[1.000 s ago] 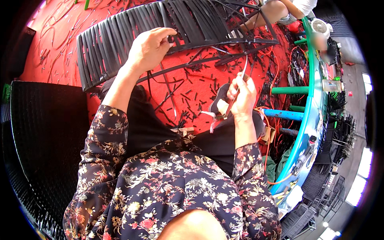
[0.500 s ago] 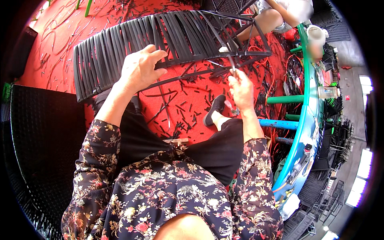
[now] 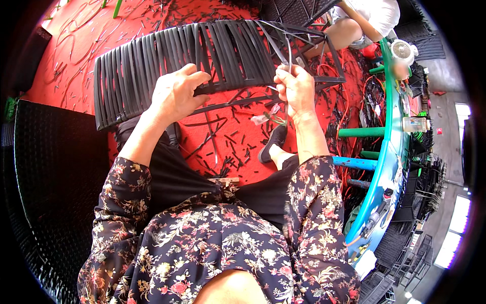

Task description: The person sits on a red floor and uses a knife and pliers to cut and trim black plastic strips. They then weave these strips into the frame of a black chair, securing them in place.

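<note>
A long frame wrapped in black flat strips (image 3: 152, 63) lies across in front of my knees. The strips run close together at its left and middle, while its right end shows bare bars and loose strips. My left hand (image 3: 177, 93) is at the frame's near edge, fingers on the upper side and thumb on the lower, holding it. My right hand (image 3: 297, 91) is closed in a pinch on a narrow dark strip (image 3: 287, 48) at the open right end. A small pinkish-white scrap (image 3: 260, 119) shows beside my right wrist, blurred.
Strip offcuts (image 3: 235, 159) litter the red floor covering (image 3: 202, 137). At right is a curved blue-green table (image 3: 387, 152) with a fan (image 3: 403, 50), a jar (image 3: 416, 124) and tools. A dark woven panel (image 3: 61, 187) stands left. Another person (image 3: 374, 20) sits at the upper right.
My right hand has moved up and slightly left, nearer the frame's right end, with the strip upright in its pinch. My left hand stays at the near edge. The view has shifted slightly.
</note>
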The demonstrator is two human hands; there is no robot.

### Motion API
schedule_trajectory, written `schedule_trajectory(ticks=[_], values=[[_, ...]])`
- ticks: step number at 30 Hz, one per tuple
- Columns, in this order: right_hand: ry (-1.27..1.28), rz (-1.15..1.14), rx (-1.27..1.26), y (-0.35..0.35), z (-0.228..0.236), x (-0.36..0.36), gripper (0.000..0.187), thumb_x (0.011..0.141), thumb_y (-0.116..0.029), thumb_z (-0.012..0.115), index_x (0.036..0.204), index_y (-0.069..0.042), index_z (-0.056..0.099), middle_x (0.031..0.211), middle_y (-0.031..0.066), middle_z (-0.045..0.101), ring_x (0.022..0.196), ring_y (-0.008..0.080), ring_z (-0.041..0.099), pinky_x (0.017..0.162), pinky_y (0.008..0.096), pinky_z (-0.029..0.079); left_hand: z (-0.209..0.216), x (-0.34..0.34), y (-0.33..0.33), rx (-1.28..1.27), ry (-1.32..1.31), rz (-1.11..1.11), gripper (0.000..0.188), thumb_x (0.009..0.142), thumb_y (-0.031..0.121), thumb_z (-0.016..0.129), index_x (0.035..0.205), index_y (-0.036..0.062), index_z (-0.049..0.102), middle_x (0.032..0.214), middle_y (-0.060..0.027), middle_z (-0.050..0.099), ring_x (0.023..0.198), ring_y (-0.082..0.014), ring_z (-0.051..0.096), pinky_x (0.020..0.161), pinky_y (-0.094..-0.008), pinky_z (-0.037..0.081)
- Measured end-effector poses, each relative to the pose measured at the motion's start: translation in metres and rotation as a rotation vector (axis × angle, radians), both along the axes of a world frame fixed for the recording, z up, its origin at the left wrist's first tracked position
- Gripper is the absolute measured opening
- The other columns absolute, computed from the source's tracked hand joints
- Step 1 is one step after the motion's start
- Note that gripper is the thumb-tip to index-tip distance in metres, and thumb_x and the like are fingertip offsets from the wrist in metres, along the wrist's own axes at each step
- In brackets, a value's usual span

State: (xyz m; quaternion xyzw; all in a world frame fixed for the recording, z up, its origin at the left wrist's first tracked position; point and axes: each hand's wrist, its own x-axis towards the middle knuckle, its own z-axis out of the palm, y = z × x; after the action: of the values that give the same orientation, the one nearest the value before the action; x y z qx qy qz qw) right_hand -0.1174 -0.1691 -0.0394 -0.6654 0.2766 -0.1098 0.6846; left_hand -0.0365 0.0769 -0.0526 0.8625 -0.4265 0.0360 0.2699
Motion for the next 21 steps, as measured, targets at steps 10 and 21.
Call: schedule_trajectory(ticks=[10, 21], values=[[-0.144, -0.137, 0.232, 0.002, -0.015, -0.061, 0.01, 0.086, -0.014, 0.057, 0.087, -0.005, 0.053, 0.064, 0.002, 0.053, 0.045, 0.0067, 0.045, 0.037, 0.0187, 0.031, -0.009, -0.003, 0.005, -0.218, 0.2, 0.081, 0.043, 0.075, 0.011, 0.066, 0.116, 0.0077, 0.053, 0.081, -0.0097, 0.06, 0.064, -0.0174, 0.056, 0.061, -0.0279, 0.047], [-0.009, -0.663, -0.248, -0.087, 0.032, -0.286, 0.022, 0.085, -0.019, 0.059, 0.098, -0.001, 0.056, 0.072, 0.0032, 0.055, 0.048, 0.008, 0.047, 0.044, 0.0204, 0.039, 0.002, -0.009, -0.04, -0.375, 0.473, -0.261, 0.027, 0.09, 0.007, 0.046, 0.116, -0.0008, 0.053, 0.069, 0.0041, 0.041, 0.062, -0.0039, 0.037, 0.058, -0.0172, 0.033]])
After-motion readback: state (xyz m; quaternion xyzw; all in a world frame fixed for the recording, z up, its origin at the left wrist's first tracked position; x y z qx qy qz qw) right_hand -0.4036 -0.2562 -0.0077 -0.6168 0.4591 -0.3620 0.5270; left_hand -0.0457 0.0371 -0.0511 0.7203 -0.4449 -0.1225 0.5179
